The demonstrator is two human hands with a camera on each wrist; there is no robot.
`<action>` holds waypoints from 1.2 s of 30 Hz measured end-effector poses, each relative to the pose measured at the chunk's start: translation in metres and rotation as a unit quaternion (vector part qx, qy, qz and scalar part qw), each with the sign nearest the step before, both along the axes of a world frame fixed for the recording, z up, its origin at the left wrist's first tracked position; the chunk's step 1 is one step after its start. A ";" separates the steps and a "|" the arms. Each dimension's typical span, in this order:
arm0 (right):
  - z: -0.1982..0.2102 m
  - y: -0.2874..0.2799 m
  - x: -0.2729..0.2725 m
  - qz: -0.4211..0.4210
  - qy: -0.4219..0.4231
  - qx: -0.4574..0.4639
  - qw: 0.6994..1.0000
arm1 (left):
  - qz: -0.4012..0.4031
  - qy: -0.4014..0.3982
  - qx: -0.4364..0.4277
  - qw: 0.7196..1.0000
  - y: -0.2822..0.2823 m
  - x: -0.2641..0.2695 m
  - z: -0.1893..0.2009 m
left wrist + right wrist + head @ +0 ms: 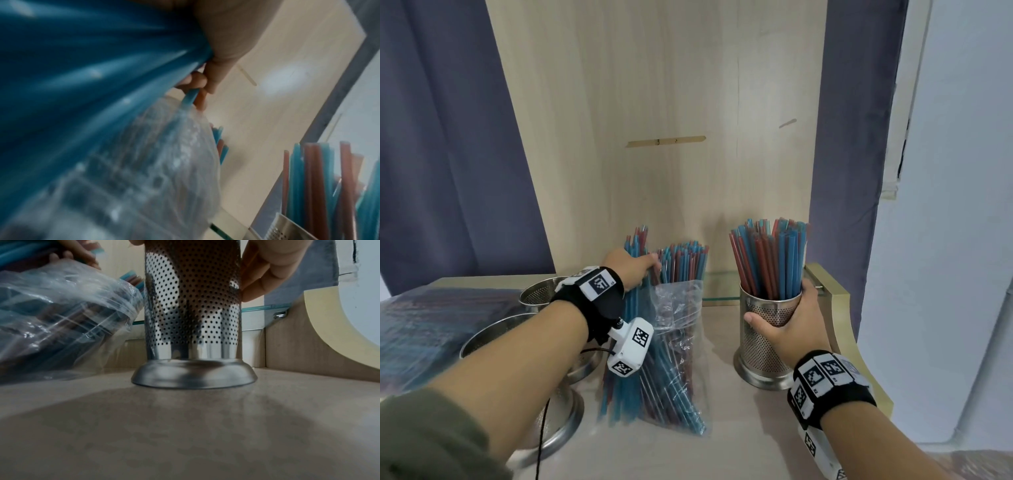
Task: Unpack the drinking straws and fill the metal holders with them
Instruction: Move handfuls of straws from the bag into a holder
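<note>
An open clear plastic bag (pixel 678 308) of blue and red straws (pixel 681 263) leans on the table centre. My left hand (pixel 635 269) grips a bunch of straws (pixel 635 246) at the bag's mouth; in the left wrist view my fingers (pixel 197 81) curl round blue straws (pixel 82 65). At the right stands a perforated metal holder (pixel 767 339), packed with straws (pixel 770 257). My right hand (pixel 791 322) holds it near the rim, thumb on the left and fingers on the right. In the right wrist view the holder (pixel 193 313) stands upright on the tabletop.
Two more metal holders (pixel 541 291) (pixel 524 342) stand at the left, under my left forearm. Sealed straw packs (pixel 431 325) lie at the far left. A wooden panel (pixel 654 137) rises behind, with a glass shelf (pixel 722 287) at its foot and a raised table edge (pixel 835 301) at the right.
</note>
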State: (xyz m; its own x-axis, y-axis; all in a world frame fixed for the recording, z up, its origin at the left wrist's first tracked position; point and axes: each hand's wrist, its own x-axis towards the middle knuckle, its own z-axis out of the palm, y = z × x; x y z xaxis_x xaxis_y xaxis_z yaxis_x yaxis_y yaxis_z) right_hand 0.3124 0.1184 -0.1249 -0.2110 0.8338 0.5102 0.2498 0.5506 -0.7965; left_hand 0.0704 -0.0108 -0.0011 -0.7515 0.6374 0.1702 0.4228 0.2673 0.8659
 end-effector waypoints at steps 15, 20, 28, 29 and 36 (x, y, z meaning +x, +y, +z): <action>-0.001 -0.001 0.000 -0.006 -0.006 -0.003 1.000 | -0.080 0.022 0.448 0.890 -0.031 0.018 0.107; -0.001 -0.001 0.000 -0.006 -0.001 -0.007 1.000 | -0.063 0.009 0.527 0.847 -0.041 0.030 0.150; 0.001 -0.003 0.001 -0.002 0.004 -0.014 1.000 | -0.146 -0.143 0.502 0.840 -0.032 0.064 0.146; 0.001 -0.003 0.001 -0.002 0.003 -0.017 1.000 | -0.152 -0.160 0.497 0.839 -0.028 0.068 0.142; 0.002 -0.004 0.001 -0.005 0.000 -0.023 1.000 | -0.120 -0.113 0.477 0.863 0.007 0.103 0.104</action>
